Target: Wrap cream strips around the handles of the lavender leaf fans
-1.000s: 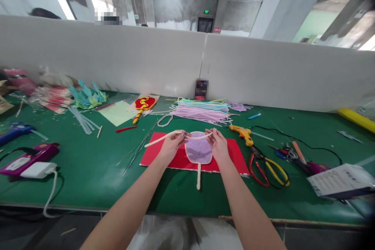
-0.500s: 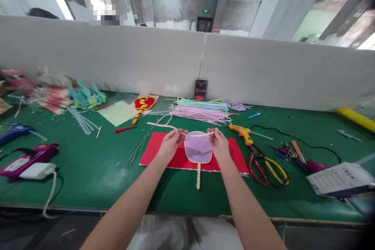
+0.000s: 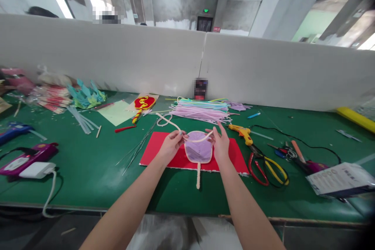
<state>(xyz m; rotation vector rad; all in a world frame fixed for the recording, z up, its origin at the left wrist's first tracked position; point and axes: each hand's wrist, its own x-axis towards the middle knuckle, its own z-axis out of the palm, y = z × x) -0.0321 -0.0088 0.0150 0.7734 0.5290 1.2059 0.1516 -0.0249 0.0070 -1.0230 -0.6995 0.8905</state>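
A cream pipe cleaner (image 3: 197,141) sags in a shallow curve between my two hands, above a small lilac fan. My left hand (image 3: 171,144) pinches it partway along, and its free end sticks up to the far left. The other end sits between the thumb and fingers of my right hand (image 3: 220,140), with the index finger raised. Under it the lilac fan (image 3: 198,153) with a cream rim lies on a red board (image 3: 170,154). Its cream handle (image 3: 198,179) reaches over the board's front edge.
Behind the board lies a pile of lilac and teal pipe cleaners (image 3: 202,112). To the right are a yellow glue gun (image 3: 241,131) and pliers (image 3: 271,170). A red and yellow fan (image 3: 144,103) and thin wires (image 3: 137,149) lie left. A white partition (image 3: 131,58) stands behind.
The pipe cleaner between my hands has gone from nearly straight to a downward curve. Its free left end has tilted upward, and my right index finger has lifted.
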